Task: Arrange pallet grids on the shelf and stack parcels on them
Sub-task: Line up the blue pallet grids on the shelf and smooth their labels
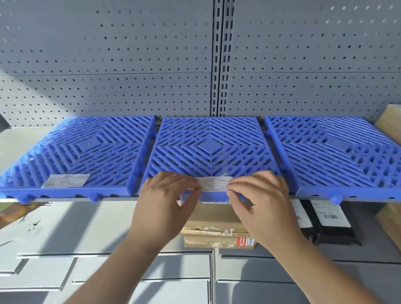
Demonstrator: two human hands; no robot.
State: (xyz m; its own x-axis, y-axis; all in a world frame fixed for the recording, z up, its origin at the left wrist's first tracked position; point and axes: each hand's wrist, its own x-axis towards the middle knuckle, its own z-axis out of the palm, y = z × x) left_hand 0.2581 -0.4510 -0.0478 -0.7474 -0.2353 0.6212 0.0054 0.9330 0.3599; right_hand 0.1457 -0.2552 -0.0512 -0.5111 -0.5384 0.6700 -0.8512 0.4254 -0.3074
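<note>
- The left grip [169, 196] and right grip [260, 196], nearest the camera, both pinch the front edge of the middle pallet grid [209, 147], one on either side of its white label [213, 184].
- That grid lies flat on the shelf [6, 151], between the left pallet grid [78, 150] and the right pallet grid [341, 157].
- To seat it well, push evenly with both grips, keeping the sides parallel to the neighbours and the front edges level.

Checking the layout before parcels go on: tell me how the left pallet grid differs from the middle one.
The left hand and right hand pinch the front edge of the middle grid; the left grid is untouched. The left grid's label lies near its front left corner; the middle grid's label sits front centre, between the hands. Both are blue slatted squares flat on the shelf.
</note>
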